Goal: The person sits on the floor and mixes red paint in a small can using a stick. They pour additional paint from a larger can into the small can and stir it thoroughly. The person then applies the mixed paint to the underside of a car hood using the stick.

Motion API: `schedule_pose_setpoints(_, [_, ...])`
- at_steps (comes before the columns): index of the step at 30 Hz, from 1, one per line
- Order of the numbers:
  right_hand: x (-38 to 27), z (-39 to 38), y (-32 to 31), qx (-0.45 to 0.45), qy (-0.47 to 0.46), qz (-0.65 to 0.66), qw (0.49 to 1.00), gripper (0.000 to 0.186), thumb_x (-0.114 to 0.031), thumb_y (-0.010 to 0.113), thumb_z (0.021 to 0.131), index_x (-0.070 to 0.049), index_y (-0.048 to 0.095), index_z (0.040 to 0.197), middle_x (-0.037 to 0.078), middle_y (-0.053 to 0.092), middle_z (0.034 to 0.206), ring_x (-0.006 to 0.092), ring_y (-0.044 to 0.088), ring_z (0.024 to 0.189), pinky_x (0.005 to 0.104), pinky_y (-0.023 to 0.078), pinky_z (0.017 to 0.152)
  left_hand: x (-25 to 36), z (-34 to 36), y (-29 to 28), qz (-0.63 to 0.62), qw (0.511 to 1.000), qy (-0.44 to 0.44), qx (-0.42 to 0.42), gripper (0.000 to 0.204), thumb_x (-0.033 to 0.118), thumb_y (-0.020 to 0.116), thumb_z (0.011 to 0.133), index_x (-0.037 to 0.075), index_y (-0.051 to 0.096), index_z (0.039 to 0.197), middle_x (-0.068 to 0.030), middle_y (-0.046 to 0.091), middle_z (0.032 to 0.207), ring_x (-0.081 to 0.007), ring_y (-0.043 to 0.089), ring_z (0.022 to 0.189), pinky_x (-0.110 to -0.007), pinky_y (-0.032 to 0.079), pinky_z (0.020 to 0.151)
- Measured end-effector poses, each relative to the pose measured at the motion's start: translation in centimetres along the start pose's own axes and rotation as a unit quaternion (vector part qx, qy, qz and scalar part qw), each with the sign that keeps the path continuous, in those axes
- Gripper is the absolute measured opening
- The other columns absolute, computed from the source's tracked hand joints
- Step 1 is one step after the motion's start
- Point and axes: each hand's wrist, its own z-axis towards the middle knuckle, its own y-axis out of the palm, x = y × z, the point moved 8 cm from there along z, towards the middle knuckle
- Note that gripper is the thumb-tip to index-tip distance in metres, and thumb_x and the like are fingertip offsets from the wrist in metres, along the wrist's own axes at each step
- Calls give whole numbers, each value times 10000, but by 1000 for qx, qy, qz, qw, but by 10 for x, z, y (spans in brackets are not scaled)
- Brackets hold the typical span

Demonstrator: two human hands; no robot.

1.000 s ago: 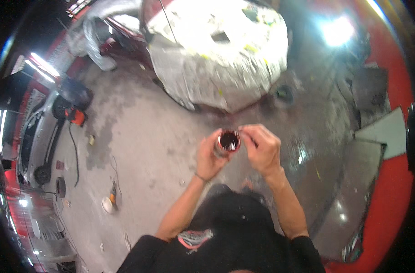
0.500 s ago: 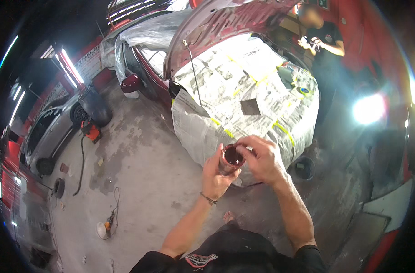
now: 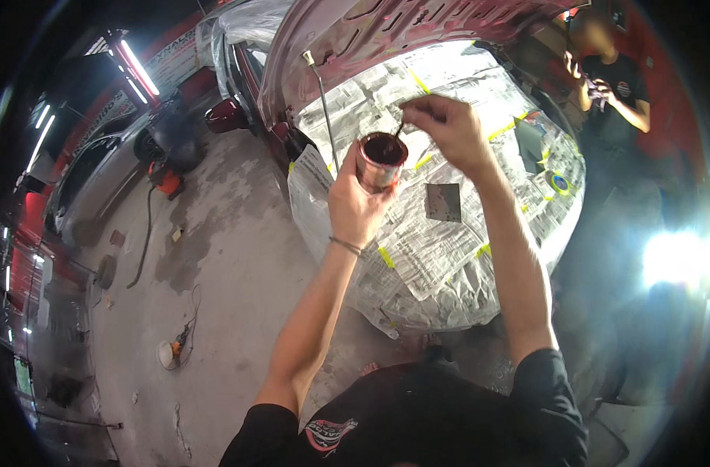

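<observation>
My left hand (image 3: pixel 356 210) is wrapped round a small can (image 3: pixel 380 174) with dark red paint inside and red smears on its rim. Above the can, my right hand (image 3: pixel 451 131) pinches a thin dark stick (image 3: pixel 399 130) whose lower end reaches into the can's mouth. Both hands are over the front of a dark red car, which is masked with newspaper (image 3: pixel 417 257) and yellow tape. A dark square sheet (image 3: pixel 444 203), perhaps sandpaper, lies on the newspaper beside my right forearm.
The raised hood (image 3: pixel 386 31) rests on a prop rod (image 3: pixel 321 97). A tape roll (image 3: pixel 558 183) lies at the right of the masking. Another person (image 3: pixel 613 93) stands far right near a bright lamp (image 3: pixel 673 259). An orange corded tool (image 3: pixel 176 348) lies on the floor at left.
Both hands have moved up and farther over the masked car. My right hand has risen from the can's rim, and the stick now shows between its fingers. The view has shifted.
</observation>
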Motion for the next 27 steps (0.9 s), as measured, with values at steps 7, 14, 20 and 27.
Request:
schedule_pose_setpoints(7, [62, 141, -23, -129, -8, 153, 980, 315, -211, 798, 1005, -6, 777, 1243, 19, 794, 1068, 43, 611, 824, 231, 485, 760, -13, 82, 38, 78, 994, -46, 58, 818, 238, 958, 727, 52, 609, 1443, -141, 790, 1204, -259, 773, 1085, -387, 595, 953])
schedule_pose_setpoints(14, [95, 209, -34, -133, -19, 344, 929, 268, -209, 838, 982, -16, 791, 1163, -67, 657, 838, 35, 403, 649, 242, 318, 589, -12, 135, 68, 53, 992, -68, 90, 687, 188, 976, 742, 23, 651, 1325, -94, 787, 1118, -172, 744, 967, -344, 601, 872])
schedule_pose_setpoints(20, [81, 240, -31, -92, -44, 471, 876, 257, -211, 844, 983, -26, 798, 1155, -51, 706, 852, 40, 406, 633, 235, 318, 575, -6, 181, 61, -5, 993, 17, 118, 586, 171, 984, 750, 17, 666, 1218, -60, 776, 1066, -127, 714, 939, -326, 587, 862])
schedule_pose_setpoints(27, [68, 265, -42, -82, -73, 498, 860, 248, -185, 845, 978, -20, 798, 1157, -11, 772, 932, 36, 431, 621, 224, 345, 557, 13, 199, 60, 14, 992, 4, 124, 509, 61, 939, 788, 26, 668, 1217, -37, 739, 1119, -120, 692, 974, -315, 579, 906])
